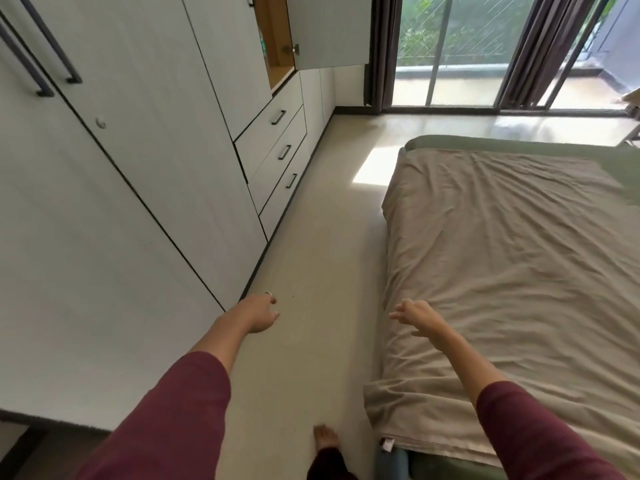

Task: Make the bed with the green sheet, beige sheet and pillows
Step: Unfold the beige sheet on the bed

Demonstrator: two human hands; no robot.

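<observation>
The beige sheet [512,258] lies spread and wrinkled over the bed on the right, its edge hanging down the left side. The green sheet [502,144] shows beneath it along the far end and at the near bottom corner. My left hand [258,315] hangs over the floor in the aisle, fingers loosely curled, holding nothing. My right hand [417,315] hovers at the bed's left edge just above the beige sheet, fingers relaxed, holding nothing. No pillows are in view.
A tall white wardrobe [114,188] with drawers [277,150] lines the left wall. A narrow strip of pale floor [322,237] runs between it and the bed. Glass doors with dark curtains [384,50] stand at the far end. My bare foot [325,439] is on the floor.
</observation>
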